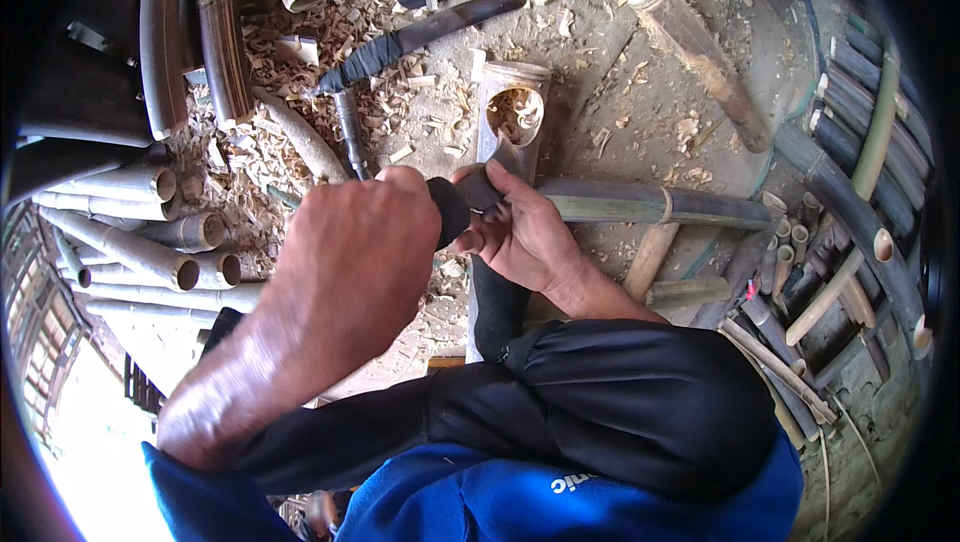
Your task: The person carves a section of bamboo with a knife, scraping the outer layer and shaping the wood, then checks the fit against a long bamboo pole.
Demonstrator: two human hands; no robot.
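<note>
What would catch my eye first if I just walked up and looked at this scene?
Most striking are the two hands at the centre: the left hand grips a black tool handle, and the right hand rests on an upright bamboo section with a hole cut in its side. Pale wood shavings cover the ground above them, where a long dark blade lies, and cut bamboo tubes are stacked at the left.

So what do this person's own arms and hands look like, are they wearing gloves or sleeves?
No gloves: the left hand and the right hand are bare, with no rings, watch or bands in view. Both forearms are bare too. A bright blue sleeve shows at the left arm's upper end, by the lower edge. On the right arm, dark trousers hide anything above the forearm.
</note>
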